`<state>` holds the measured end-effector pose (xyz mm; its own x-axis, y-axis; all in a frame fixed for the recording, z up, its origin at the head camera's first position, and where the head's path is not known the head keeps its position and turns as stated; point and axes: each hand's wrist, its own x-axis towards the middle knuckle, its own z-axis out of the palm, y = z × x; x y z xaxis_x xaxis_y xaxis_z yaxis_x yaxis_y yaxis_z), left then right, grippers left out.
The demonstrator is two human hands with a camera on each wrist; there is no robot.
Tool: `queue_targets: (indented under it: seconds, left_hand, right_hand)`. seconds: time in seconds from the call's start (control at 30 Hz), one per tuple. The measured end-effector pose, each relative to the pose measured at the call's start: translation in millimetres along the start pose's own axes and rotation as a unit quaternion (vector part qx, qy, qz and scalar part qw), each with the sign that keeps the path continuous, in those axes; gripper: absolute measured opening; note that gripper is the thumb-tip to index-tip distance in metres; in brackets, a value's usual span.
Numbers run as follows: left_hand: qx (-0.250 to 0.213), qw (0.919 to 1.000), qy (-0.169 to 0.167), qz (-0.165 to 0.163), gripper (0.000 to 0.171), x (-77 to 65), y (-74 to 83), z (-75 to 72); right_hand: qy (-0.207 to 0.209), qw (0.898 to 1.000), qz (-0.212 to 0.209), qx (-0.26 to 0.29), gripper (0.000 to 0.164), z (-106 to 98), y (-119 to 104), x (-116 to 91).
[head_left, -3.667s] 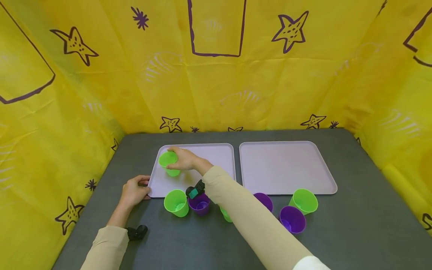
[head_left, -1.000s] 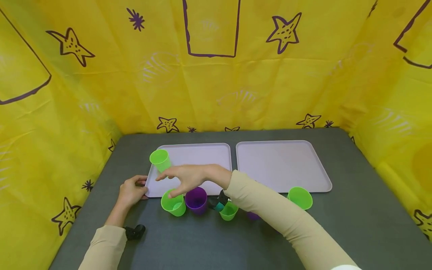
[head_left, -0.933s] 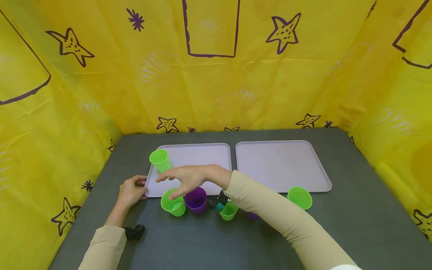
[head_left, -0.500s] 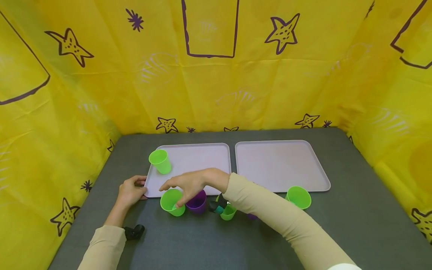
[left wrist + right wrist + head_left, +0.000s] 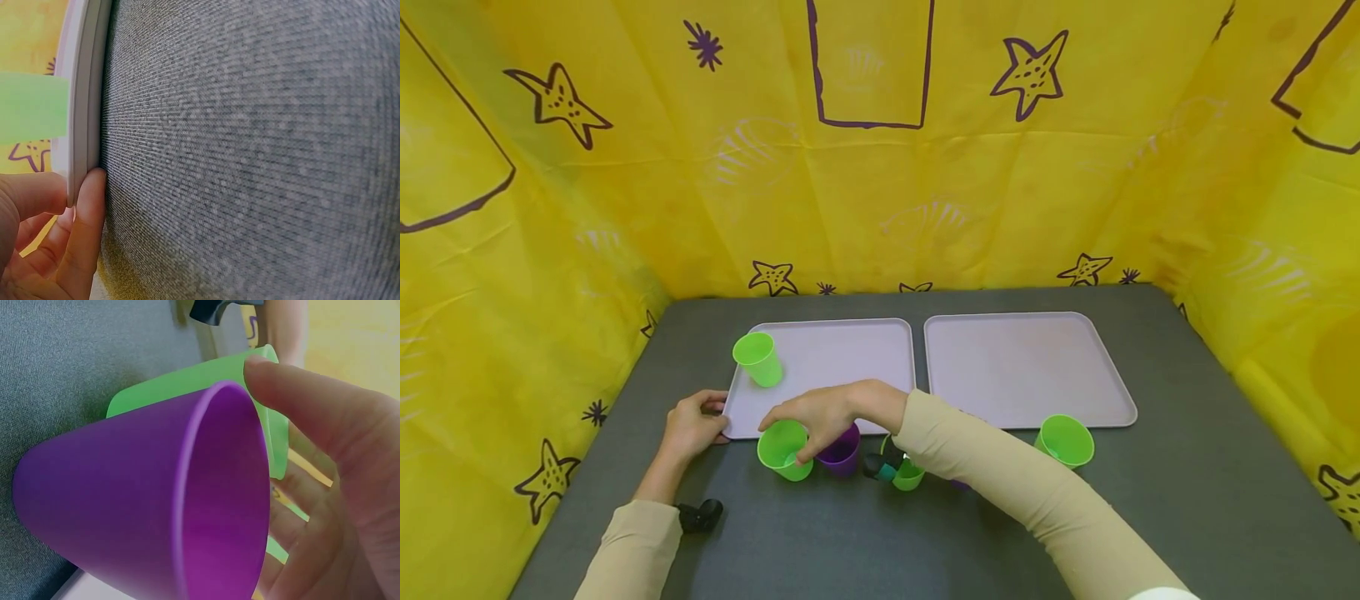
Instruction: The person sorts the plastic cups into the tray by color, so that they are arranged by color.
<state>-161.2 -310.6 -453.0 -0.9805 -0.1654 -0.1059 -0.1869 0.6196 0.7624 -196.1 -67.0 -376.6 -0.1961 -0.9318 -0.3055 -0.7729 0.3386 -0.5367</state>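
left hand [image 5: 695,425] pinching tray [image 5: 842,350], right hand [image 5: 818,414] spanning cup [image 5: 778,454]

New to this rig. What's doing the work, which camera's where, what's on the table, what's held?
No robot: just a person's left hand and right hand. The wide picture comes from a camera worn on the head, looking forward and down; the close-ups come from one camera on each wrist.

On the dark table lie a left tray and a right tray. A green cup stands on the left tray; more green and purple cups stand nearer the person, some partly hidden by the right sleeve.

The left hand pinches the left tray's edge. The right hand is at another green cup's rim; whether it grips is unclear.
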Motion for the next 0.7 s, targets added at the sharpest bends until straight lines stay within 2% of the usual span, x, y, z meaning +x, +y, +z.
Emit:
queue_targets:
  seconds: [0.17, 0.4, 0.7]
  left_hand:
    - [0.004, 1.0, -0.003, -0.001, 0.042, 0.8, -0.9, -0.2]
    - [0.006, 1.0, -0.006, -0.001, 0.042, 0.1, 0.2, -0.8]
    - [0.005, 0.9999, -0.008, -0.005, 0.042, -1.2, 2.4, -1.6]
  right_hand:
    - [0.019, 1.0, 0.0, -0.01, 0.066, -1.6, -1.2, -0.5]
    - [0.052, 0.998, -0.027, -0.021, 0.067, -6.7, -1.3, -0.6]
    - [0.076, 0.997, -0.033, -0.004, 0.068, -17.5, 0.0, -3.9]
